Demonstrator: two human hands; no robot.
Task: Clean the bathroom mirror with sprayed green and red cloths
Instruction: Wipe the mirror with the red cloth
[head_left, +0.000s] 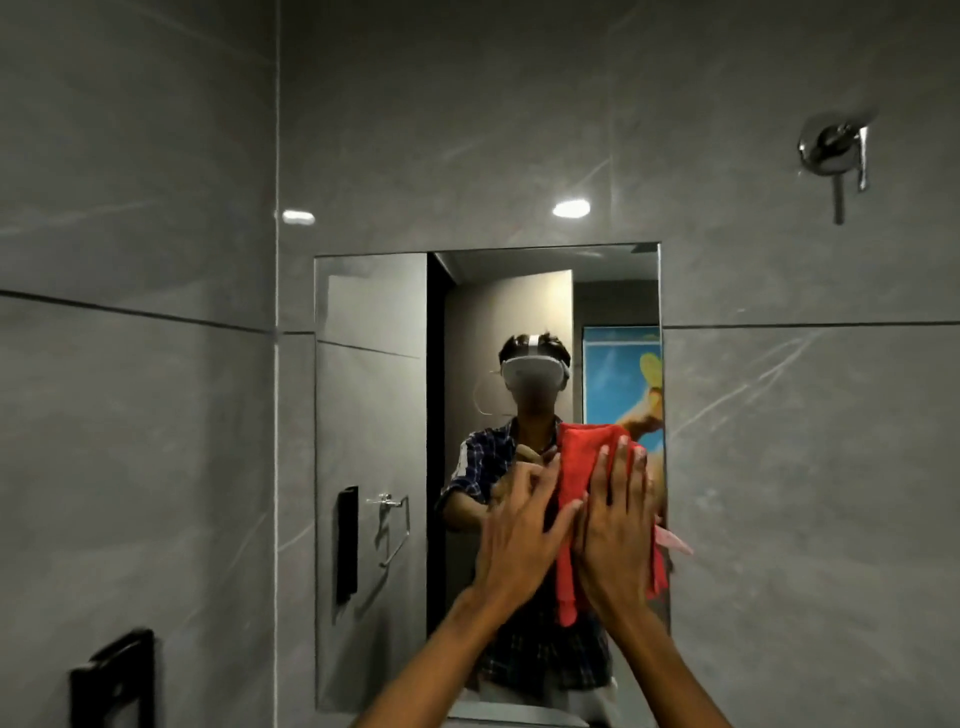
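Observation:
A rectangular mirror (374, 415) hangs on the grey tiled wall straight ahead. A red cloth (576, 462) is pressed flat against the glass near the mirror's right edge. My right hand (618, 525) lies spread over the cloth and holds it to the glass. My left hand (519, 535) is raised just to its left, fingers apart, with fingertips touching the cloth's left edge. The cloth's lower end hangs below my palms. No green cloth is in view. The mirror reflects a person in a checked shirt wearing a headset.
A chrome wall tap (836, 150) sticks out at the upper right. A black fixture (117, 680) is mounted on the left wall, low down. The mirror reflects a towel ring, a black holder and a colourful poster.

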